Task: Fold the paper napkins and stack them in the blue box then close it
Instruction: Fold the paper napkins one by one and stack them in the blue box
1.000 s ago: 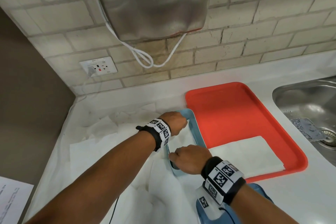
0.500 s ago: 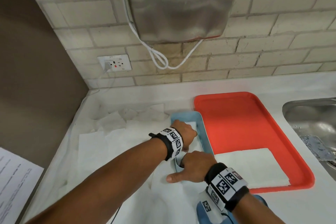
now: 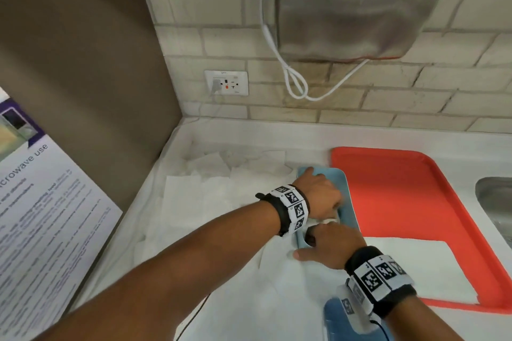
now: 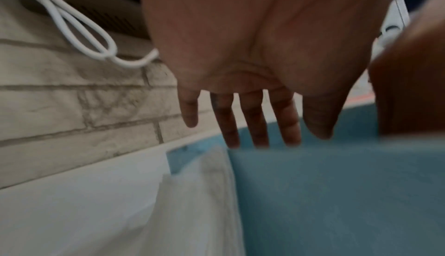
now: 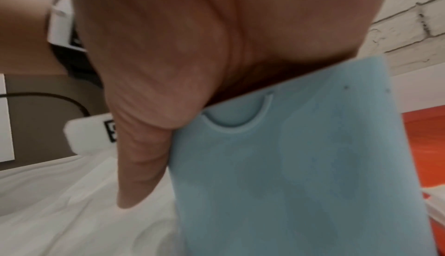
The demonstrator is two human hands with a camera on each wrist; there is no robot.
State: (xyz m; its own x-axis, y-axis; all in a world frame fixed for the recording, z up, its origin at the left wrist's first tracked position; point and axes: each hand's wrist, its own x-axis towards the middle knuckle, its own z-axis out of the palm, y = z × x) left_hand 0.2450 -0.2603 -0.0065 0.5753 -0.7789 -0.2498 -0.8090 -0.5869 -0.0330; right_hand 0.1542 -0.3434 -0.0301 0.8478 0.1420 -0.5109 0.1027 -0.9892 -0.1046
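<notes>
Both hands were on the blue box (image 3: pixel 348 203), which sat on the counter (image 3: pixel 457 327) against the left edge of the red tray (image 3: pixel 393 191), with loose paper napkins (image 3: pixel 194 202) spread over the counter's back-left corner and along its left side.

Left hand (image 3: pixel 318 196): lay over the far half of the box. The left wrist view showed its fingers (image 4: pixel 255 123) straight and slightly spread, tips reaching down toward the blue surface; nothing curled, nothing pinched. Whether they were pressing or only touching could not be told.

Right hand (image 3: pixel 329 246): sat at the near end of the box. The right wrist view showed the thumb (image 5: pixel 142 165) stretched straight down the outside of the blue wall, beside a half-round notch (image 5: pixel 237 116) in the rim. The other fingers went over the rim and out of sight, so I could not tell how they were set.

A little white showed between the two hands at the box mouth, likely napkin already inside. One folded napkin (image 3: pixel 415 266) lay on the near part of the tray. A second blue piece (image 3: pixel 340 321), probably the lid, lay at the near edge of the counter under the right wrist.

Judgement: the stacking step was in hand, the hands settling a napkin into the box. Many napkins lay unfolded, so the task looked far from done. Next move would call for freeing both hands, fetching the folded napkin off the tray or folding a loose sheet, and laying it flat and square inside the walls. The lid comes last.
</notes>
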